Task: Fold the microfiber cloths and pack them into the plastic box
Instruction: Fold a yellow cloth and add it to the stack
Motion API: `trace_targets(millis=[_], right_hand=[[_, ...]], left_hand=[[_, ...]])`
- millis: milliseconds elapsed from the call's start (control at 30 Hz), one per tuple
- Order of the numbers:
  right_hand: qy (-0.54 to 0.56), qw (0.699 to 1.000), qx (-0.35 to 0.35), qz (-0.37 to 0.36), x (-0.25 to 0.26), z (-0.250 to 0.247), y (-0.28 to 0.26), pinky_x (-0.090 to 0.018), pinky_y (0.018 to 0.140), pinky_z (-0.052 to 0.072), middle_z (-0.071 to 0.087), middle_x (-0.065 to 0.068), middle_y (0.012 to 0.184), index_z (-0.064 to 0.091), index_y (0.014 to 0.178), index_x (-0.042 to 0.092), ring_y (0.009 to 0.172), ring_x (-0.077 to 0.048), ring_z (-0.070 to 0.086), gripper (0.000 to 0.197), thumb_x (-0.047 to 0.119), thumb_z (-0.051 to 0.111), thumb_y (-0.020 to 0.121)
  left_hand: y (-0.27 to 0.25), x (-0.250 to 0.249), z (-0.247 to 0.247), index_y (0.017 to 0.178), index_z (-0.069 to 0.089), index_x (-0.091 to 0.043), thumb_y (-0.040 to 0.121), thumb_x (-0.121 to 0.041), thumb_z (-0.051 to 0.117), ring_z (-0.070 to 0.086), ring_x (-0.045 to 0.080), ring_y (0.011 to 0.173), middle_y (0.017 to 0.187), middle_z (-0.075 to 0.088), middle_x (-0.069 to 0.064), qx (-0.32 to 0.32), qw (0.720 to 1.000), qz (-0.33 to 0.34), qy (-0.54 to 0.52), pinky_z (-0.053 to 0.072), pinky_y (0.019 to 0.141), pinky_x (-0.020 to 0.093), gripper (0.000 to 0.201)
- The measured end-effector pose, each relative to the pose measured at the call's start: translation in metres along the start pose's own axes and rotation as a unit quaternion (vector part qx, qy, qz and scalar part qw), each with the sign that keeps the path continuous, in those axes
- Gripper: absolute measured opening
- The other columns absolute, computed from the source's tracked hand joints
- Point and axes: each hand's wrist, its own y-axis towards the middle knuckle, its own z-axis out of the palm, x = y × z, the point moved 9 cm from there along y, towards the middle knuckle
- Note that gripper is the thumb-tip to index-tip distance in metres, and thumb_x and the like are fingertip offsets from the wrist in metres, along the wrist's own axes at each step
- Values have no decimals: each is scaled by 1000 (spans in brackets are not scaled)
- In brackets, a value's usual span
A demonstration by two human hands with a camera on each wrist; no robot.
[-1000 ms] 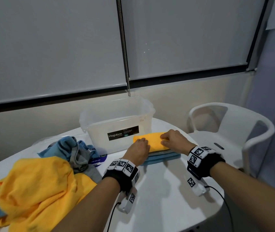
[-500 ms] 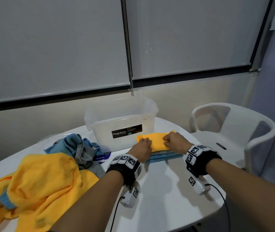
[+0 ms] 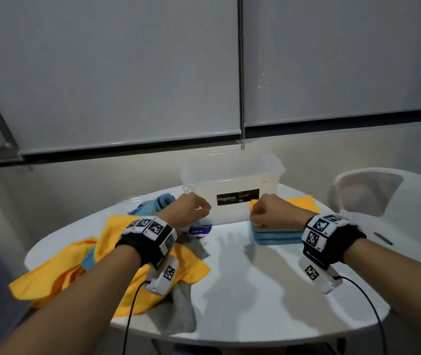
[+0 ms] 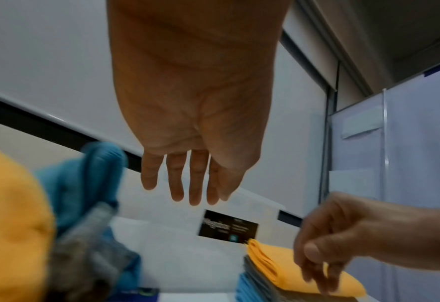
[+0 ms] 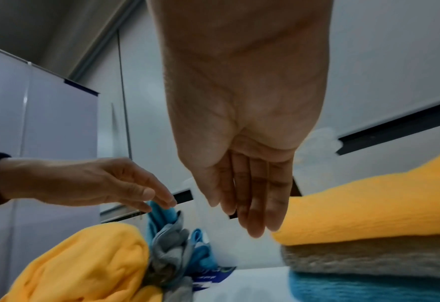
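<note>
Both hands empty | right hand (image 3: 272, 211) over folded stack (image 3: 278, 233) | left hand (image 3: 187, 210) apart

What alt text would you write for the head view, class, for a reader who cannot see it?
Two empty hands, left hand and right hand, hover over a white table before a clear plastic box. Folded cloths are stacked at right, unfolded cloths heaped at left.
</note>
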Motion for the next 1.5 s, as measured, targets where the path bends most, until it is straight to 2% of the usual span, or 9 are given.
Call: trace_targets(millis=[200,333,500,667,800,967,1100,1233,1500], right_hand=[[41,995,78,-56,74,63,18,-32,62,59,74,-14,81,73,89,0,65,-18,70,20,15,59,92],[31,990,112,-86,115,104,30,-34,63,60,74,-15,79,73,85,3,71,-28,73,16,13,62,90],[16,991,84,-107,158,138,44,-35,62,43,63,-17,84,65,97,-4,77,-27,59,34,28,70,87],[22,990,85,-114,184,150,54,-32,83,51,66,-10,120,60,130,6,99,-20,61,51,35,70,90],[51,990,68,-111,196,128,62,-28,64,55,67,-9,118,62,129,4,78,-18,64,46,29,70,91],[67,990,8,-127,208,84,68,-24,75,51,66,-4,113,62,123,17,99,-20,64,44,31,77,83],[203,963,-2,-174,233,36,58,-37,96,55,60,0,130,49,142,18,114,-18,61,76,20,85,75],[215,955,-28,-202,242,-13,50,-40,88,59,73,-4,105,71,112,19,99,-20,69,37,11,80,77],[196,959,-138,-150,208,-86,42,-42,73,56,68,-14,90,67,89,8,87,-31,67,16,20,76,84]], left_hand=[[-65,99,-43,110,75,-16,96,-25,58,65,24,99,112,71,5,-26,992,-118,42,53,89,39,24],[-97,146,-50,116,72,-23,94,-23,61,63,18,95,122,66,4,-44,981,-181,53,53,86,31,24],[-121,184,-47,139,50,-17,87,-22,69,53,29,122,138,52,10,-31,963,-255,78,47,97,35,56],[-134,209,-51,89,60,-20,75,-17,77,53,23,78,87,57,6,-84,947,-309,-8,43,63,29,22],[-132,210,-63,95,76,-16,82,-9,71,65,21,88,91,71,5,-134,945,-290,-74,53,73,30,15],[-119,159,-86,107,68,-18,97,-19,61,62,22,100,108,67,4,-185,955,-182,-140,49,77,31,13],[-103,73,-113,104,69,-24,99,-17,57,65,13,95,99,70,-7,-171,967,-5,-187,55,83,31,15],[-90,28,-151,106,73,-26,97,-18,62,66,11,98,101,72,-7,-204,959,72,-184,56,86,30,16],[-78,34,-171,84,71,-16,82,-5,61,55,12,69,73,63,-4,-229,970,-32,-72,42,63,27,15]])
